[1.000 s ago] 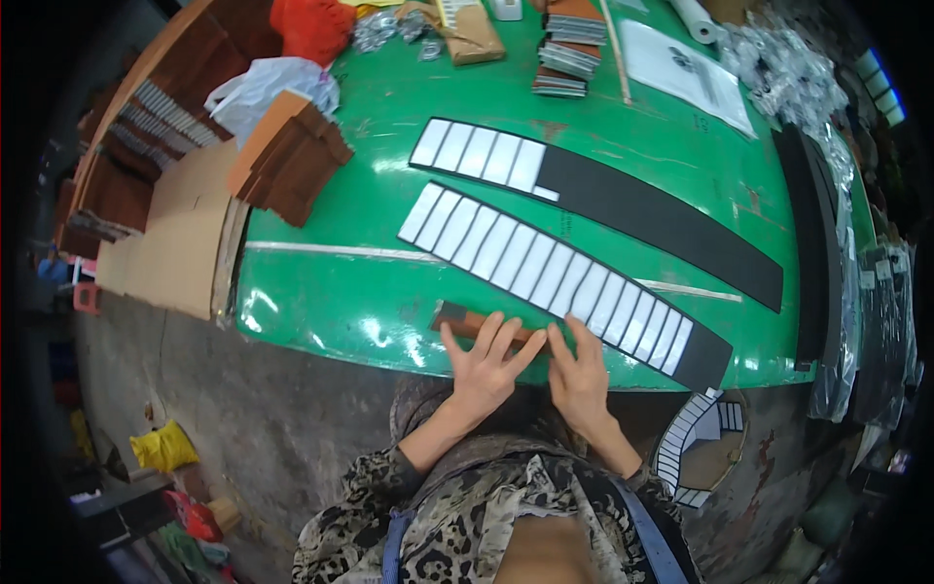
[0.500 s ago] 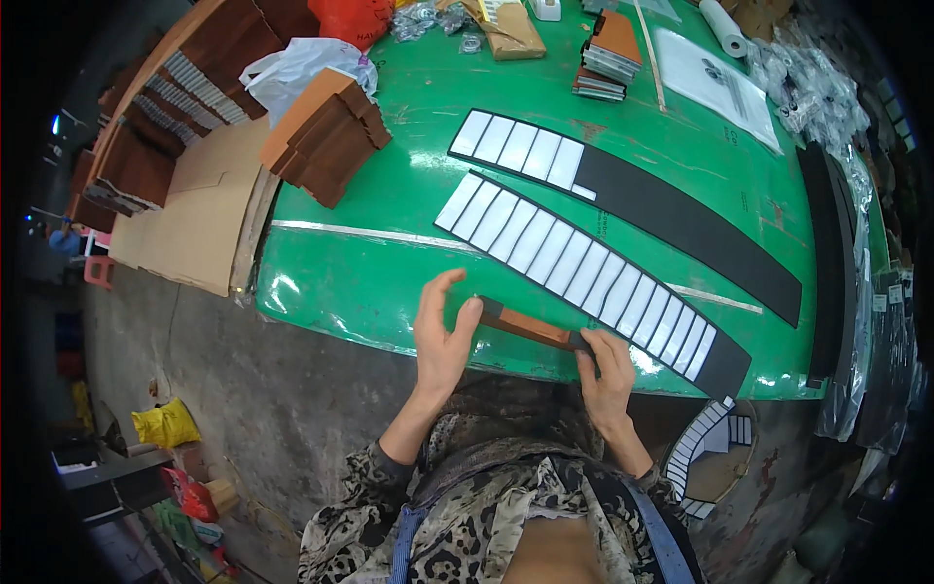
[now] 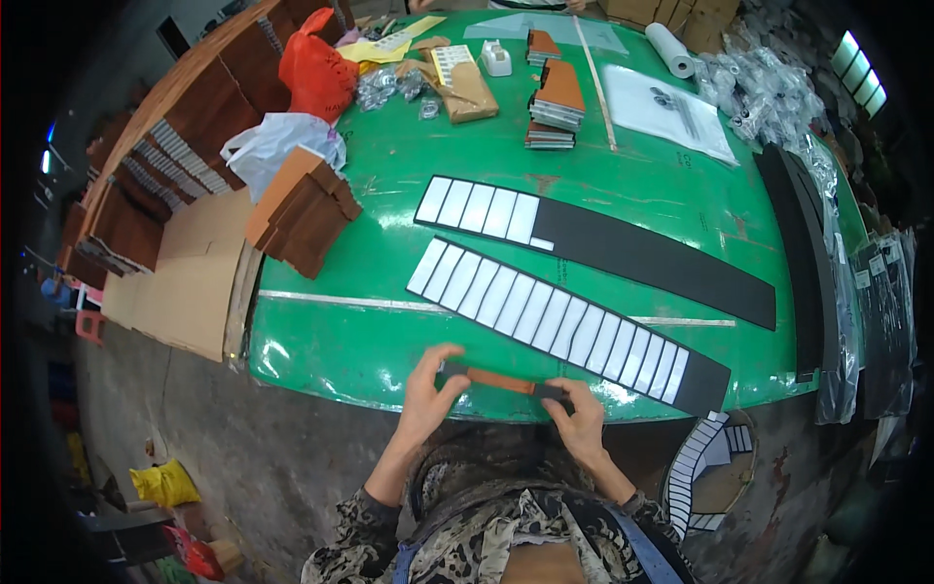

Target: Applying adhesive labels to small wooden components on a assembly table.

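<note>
Between my hands, over the near edge of the green table [image 3: 321, 355], is a slim reddish-brown bar-shaped piece [image 3: 501, 380] with black ends. My left hand [image 3: 428, 401] has its thumb and index finger around the left end, and is slightly blurred. At the right end, my right hand [image 3: 582, 423] pinches the black part between thumb and fingers. Just beyond lies a long black strip [image 3: 702, 382] with a row of white rectangular pads [image 3: 525, 300] along most of its length. Behind it, a second black strip [image 3: 652, 251] carries white pads only toward its left end.
Stacked brown pieces [image 3: 309, 209] stand at left beside a white plastic bag [image 3: 282, 151] and cardboard [image 3: 180, 282]. A red bag [image 3: 316, 73], tape dispenser [image 3: 496, 58] and brown stack [image 3: 559, 102] sit farther back. Long black strips [image 3: 803, 263] line the right edge.
My view has tilted up, so the table's far side shows more and its things appear lower. The brown piece stays held at both ends.
</note>
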Tool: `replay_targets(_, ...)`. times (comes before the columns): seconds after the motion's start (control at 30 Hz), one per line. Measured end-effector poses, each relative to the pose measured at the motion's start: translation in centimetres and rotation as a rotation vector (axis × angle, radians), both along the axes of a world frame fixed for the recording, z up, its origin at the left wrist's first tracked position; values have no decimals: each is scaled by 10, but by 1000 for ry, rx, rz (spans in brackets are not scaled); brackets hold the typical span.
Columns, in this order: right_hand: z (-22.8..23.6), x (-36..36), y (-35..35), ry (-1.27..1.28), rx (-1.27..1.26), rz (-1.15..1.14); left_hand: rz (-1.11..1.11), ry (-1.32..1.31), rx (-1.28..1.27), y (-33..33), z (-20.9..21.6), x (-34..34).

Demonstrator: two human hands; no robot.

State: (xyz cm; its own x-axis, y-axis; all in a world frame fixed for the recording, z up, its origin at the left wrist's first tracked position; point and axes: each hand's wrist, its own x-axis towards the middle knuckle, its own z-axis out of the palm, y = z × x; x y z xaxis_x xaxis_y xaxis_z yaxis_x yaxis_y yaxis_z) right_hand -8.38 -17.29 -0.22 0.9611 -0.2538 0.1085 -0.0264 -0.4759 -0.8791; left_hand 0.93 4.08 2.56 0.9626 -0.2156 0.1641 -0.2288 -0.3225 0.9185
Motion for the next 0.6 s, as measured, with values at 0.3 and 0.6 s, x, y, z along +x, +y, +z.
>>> replay_targets(0.3, 99, 63, -30, 67, 738, 192, -7, 714, -869, -31, 19, 6)
replay_targets(0.6, 110, 174, -72, 41, 558, 10, -165, 814, -981, -101, 48, 78)
